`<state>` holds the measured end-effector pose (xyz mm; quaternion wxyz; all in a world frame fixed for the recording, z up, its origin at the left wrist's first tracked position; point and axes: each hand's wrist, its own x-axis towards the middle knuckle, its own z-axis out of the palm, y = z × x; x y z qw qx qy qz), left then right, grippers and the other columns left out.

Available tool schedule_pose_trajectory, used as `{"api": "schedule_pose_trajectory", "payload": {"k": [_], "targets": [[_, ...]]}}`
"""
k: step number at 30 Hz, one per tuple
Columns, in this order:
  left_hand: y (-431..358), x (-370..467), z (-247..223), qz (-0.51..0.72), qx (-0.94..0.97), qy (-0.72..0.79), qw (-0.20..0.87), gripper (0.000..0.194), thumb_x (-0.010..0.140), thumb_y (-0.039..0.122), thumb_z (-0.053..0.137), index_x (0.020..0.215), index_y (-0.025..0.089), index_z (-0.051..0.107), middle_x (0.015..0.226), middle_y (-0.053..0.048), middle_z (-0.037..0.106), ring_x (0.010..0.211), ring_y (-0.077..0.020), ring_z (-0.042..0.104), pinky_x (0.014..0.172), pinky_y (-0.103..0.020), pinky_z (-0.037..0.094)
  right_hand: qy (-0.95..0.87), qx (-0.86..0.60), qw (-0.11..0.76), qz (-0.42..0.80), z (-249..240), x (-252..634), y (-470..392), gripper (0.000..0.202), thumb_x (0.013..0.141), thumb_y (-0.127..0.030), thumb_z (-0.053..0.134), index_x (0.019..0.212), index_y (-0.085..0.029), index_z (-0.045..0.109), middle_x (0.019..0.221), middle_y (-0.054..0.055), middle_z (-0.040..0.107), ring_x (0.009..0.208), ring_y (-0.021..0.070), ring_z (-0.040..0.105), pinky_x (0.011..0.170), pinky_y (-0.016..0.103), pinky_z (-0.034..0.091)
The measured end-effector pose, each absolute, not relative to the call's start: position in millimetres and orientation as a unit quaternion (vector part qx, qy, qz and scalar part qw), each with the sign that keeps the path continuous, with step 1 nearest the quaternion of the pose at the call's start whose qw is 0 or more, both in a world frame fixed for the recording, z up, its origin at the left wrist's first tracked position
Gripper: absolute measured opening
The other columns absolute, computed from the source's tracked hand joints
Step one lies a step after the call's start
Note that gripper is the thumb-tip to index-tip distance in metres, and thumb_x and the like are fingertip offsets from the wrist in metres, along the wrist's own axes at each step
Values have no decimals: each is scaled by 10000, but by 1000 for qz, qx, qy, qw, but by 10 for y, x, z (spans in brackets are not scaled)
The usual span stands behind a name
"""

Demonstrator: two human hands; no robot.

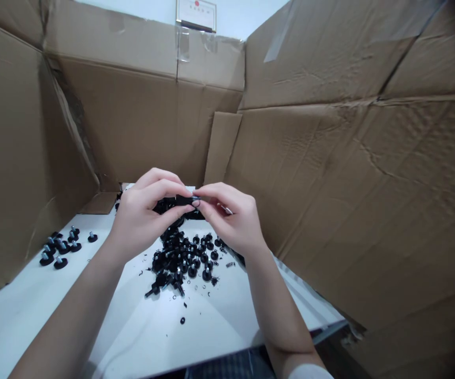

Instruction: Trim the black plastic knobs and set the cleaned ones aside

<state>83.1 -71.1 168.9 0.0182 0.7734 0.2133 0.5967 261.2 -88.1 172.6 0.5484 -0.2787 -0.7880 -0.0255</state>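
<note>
Both hands meet in the middle of the head view, above the pile. Between the thumb and fingers of my left hand (144, 213) is a small black part with a metal stud (184, 200). The thumb and fingertips of my right hand (231, 213) pinch its metal end on the right. Fingers cover much of the part, so its full shape is hidden. Below lies a heap of black round-headed parts with metal studs (183, 255), some upright and others on their sides.
Several similar black parts (60, 245) stand in a group at the left of the white table (140, 337). A small black ring (182, 320) and black scraps lie near the front. Tall cardboard walls (140, 116) enclose the back and both sides.
</note>
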Motion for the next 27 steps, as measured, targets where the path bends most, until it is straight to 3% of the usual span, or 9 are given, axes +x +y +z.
{"api": "schedule_pose_trajectory", "payload": {"k": [3, 9, 17, 22, 25, 27], "targets": [[-704, 836, 1682, 581, 788, 206, -10, 95, 766, 199, 700, 849, 238, 675, 921, -24, 634, 811, -141, 622, 717, -275, 542, -787, -283, 548, -35, 1725, 2616, -875, 108, 853, -158, 571, 835, -194, 671, 810, 10, 697, 665, 97, 610, 587, 228, 478], [-694, 843, 1681, 557, 813, 167, -28, 77, 780, 185, 687, 832, 243, 680, 920, -22, 640, 853, -146, 625, 733, -270, 535, -775, -348, 526, 39, 1738, 2618, -865, 157, 863, -152, 528, 738, -185, 617, 572, -43, 589, 481, 71, 537, 524, 218, 428], [-714, 823, 1660, 572, 808, 140, -1, 146, 749, 156, 714, 861, 244, 684, 942, -34, 642, 858, -160, 641, 731, -278, 562, -726, -350, 570, 161, 1761, 2660, -838, 177, 859, -316, 577, 780, -171, 641, 717, -1, 646, 460, 51, 484, 459, 216, 398], [-724, 839, 1660, 598, 784, 165, 4, 343, 739, 132, 719, 1051, 263, 663, 984, -32, 621, 878, -159, 637, 770, -300, 568, -697, -324, 613, 182, 1779, 2673, -889, 270, 930, -356, 462, 960, -188, 671, 812, 20, 657, 456, 36, 410, 439, 218, 351], [-732, 855, 1673, 609, 773, 178, -21, 240, 739, 119, 713, 943, 241, 685, 1009, -33, 612, 906, -159, 635, 792, -303, 562, -665, -315, 655, 174, 1761, 2649, -871, 317, 957, -376, 391, 1027, -191, 639, 812, 16, 645, 447, 39, 400, 440, 229, 338], [-733, 861, 1676, 622, 761, 182, -21, 163, 746, 122, 704, 868, 228, 681, 1026, -33, 626, 923, -166, 642, 808, -312, 559, -672, -344, 640, 141, 1749, 2641, -851, 293, 936, -380, 438, 962, -190, 660, 769, 10, 646, 463, 52, 407, 454, 236, 337]]}}
